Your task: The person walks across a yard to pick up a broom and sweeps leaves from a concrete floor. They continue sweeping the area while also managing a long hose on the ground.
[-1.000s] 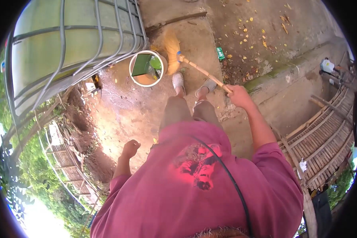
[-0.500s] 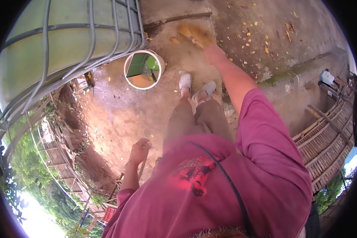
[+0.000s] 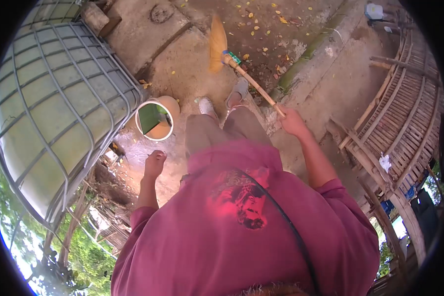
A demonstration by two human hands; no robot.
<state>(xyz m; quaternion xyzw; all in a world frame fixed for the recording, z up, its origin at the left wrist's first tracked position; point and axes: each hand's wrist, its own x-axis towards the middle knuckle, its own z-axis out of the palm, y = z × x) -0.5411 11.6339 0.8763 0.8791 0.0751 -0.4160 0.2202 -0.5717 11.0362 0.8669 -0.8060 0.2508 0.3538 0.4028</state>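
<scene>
My right hand (image 3: pixel 292 121) is closed around the end of a broom's light wooden handle. The broom (image 3: pixel 255 83) slants up and to the left, with a green and blue wrap where the handle meets its yellowish-brown bristles (image 3: pixel 216 44). Those bristles fan out over the concrete ahead of my feet. On the other side my left hand (image 3: pixel 155 163) hangs low with curled fingers, and I see nothing in it. Nearest to that hand is a pale bucket (image 3: pixel 171 129) holding a dark green flat piece (image 3: pixel 148 117).
A caged water tank (image 3: pixel 59 98) stands at the left, beside the bucket. Yellow leaves (image 3: pixel 283 20) lie scattered on the ground ahead. A mossy concrete ledge (image 3: pixel 306 61) runs along the right, with a bamboo slat platform (image 3: pixel 404 103) beyond it. Stone blocks (image 3: pixel 94 18) sit behind the tank.
My right hand has drawn back toward my body and right, bringing the broom into clearer view. The camera view has turned, and the bucket now appears lower and further left.
</scene>
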